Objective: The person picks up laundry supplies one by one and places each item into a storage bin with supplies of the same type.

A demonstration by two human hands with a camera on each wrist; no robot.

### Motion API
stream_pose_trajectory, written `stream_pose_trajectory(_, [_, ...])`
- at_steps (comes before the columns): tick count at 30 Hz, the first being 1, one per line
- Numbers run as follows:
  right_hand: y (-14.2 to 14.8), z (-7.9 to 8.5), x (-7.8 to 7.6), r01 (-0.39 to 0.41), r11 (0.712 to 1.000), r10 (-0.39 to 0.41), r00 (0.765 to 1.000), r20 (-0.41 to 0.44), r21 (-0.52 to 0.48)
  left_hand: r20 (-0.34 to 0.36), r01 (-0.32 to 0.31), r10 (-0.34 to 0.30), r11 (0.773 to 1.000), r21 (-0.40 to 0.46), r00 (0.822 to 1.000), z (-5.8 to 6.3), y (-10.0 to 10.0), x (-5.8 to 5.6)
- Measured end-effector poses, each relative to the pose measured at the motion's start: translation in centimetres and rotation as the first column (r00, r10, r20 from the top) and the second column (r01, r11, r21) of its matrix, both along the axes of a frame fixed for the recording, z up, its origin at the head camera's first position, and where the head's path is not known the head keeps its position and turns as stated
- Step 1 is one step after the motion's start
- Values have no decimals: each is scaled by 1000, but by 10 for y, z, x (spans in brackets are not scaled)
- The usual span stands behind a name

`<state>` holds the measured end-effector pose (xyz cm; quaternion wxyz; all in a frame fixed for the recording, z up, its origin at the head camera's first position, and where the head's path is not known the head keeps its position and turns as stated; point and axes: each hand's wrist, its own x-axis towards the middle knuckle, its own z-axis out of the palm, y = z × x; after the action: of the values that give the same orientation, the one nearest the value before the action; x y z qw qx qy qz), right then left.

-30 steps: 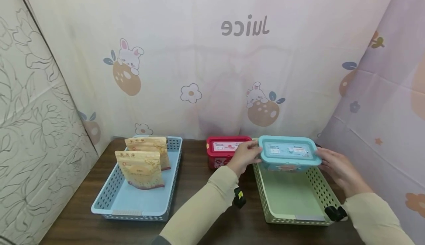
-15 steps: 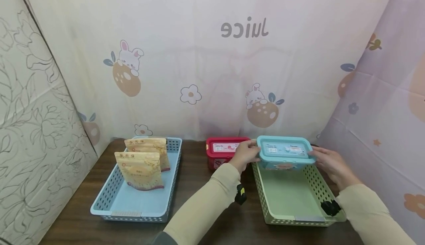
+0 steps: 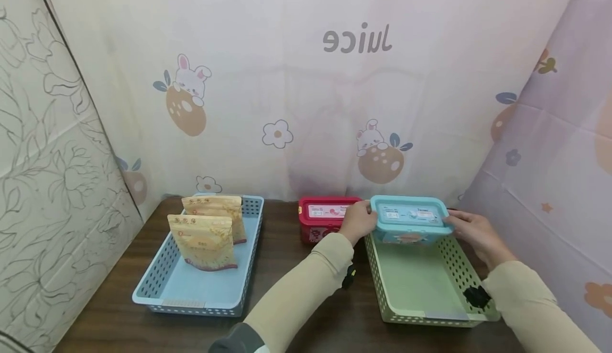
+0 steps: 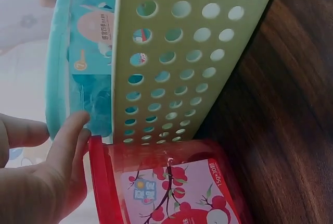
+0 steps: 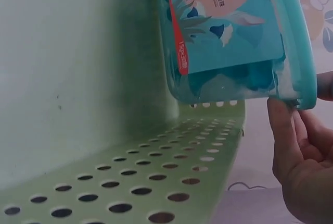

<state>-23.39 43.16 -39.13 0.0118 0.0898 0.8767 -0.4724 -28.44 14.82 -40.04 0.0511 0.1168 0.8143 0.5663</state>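
A turquoise-lidded tub of laundry pods (image 3: 409, 220) sits inside the far end of the green basket (image 3: 382, 289), its lid above the rim. My left hand (image 3: 357, 222) pinches the left end of its lid, the thumb on one side and fingers on the other in the left wrist view. The right hand (image 3: 479, 236) holds the lid's right end, with fingertips (image 5: 281, 120) under the lid's edge. Whether the tub rests fully on the basket floor, I cannot tell. Close by my left hand stands a red tub (image 4: 177, 187), against the basket's outer left wall.
On the left of the dark wooden table (image 3: 282, 268) stands a blue basket (image 3: 239, 300). It holds two yellow pouches, one in front (image 3: 204, 242) and one behind (image 3: 229, 212). A patterned curtain (image 3: 306, 92) hangs along the back.
The turquoise tub has shifted slightly left, and my right hand has moved left with it. My left fingers have curled in closer at the lid. The view has moved a little.
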Motion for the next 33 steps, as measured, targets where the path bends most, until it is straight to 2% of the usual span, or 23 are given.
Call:
stream_pose_trajectory(8, [2,-7,-2,-24,1000,24,1000,-21,-15,-22,-4,3,998,-64,1000,2,0,1])
stream_pose_trajectory(21, [6,-16,-6,1,999,-1,1000,4,39,34,36,-33,995,-93,999,3,2,-2])
stream_pose_trajectory(29, [5,-21,-6,-5,999,5,1000,5,37,50,71,-66,992,-104,997,6,0,1])
stream_pose_trajectory(33, [5,-23,-6,-6,998,6,1000,-4,67,63,101,-95,990,-101,993,8,-1,2])
